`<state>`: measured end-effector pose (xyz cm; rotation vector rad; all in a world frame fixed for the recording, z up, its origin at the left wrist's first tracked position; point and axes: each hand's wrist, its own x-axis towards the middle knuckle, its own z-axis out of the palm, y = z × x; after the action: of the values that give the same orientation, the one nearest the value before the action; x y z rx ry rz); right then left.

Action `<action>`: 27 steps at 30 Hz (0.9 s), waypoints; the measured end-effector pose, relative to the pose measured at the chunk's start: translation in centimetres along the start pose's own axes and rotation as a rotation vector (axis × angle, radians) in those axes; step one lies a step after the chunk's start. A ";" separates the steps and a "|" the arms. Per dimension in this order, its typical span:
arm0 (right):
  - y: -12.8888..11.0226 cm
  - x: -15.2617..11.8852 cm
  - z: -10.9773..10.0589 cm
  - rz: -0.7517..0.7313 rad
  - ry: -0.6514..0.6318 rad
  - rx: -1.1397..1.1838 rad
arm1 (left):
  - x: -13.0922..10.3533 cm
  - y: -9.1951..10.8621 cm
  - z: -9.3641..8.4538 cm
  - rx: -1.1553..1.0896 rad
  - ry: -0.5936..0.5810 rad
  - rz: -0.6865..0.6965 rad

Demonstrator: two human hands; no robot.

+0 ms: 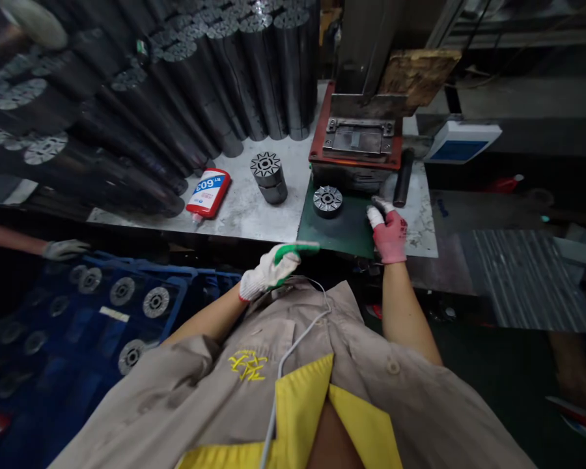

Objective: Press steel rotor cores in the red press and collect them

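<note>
My left hand (279,266), in a white glove with green coating, hovers in front of my body near the bench edge. One green finger is stretched to the right, and no object shows in the hand. My right hand (389,236), in a pink glove with whitish and dark fingertips, is at the right edge of a green mat (349,228). Its fingers reach forward, apart from the short round slotted metal core (327,201) on the mat. A taller slotted core stack (268,177) stands to the left, beside a red-and-white bottle (209,193) marked 603.
Behind the mat sits a red-framed metal fixture (356,140), with a dark bar (404,179) at its right. Tall columns of stacked cores (254,85) fill the back left. Blue trays (176,319) hold round cores at lower left, near another person's gloved hand (67,249).
</note>
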<state>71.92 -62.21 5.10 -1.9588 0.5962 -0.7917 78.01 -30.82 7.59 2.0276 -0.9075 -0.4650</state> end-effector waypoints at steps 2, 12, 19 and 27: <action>-0.2 0.0 0.0 -0.010 0.002 -0.009 | -3.3 -0.2 -0.1 -0.104 -0.186 -0.018; 0.5 1.0 0.6 0.001 -0.027 0.173 | -14.8 -1.8 -2.9 -0.051 -0.388 -0.272; 0.3 0.6 0.4 0.046 -0.011 0.152 | -13.3 -2.6 -1.6 0.075 -0.437 -0.269; -0.8 -0.1 -0.1 -0.003 -0.038 0.087 | -10.6 -2.5 -2.4 0.132 -0.445 -0.283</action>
<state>71.86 -61.88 5.85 -1.8913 0.5276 -0.7687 73.44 -20.74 6.88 2.2279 -0.9287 -1.0682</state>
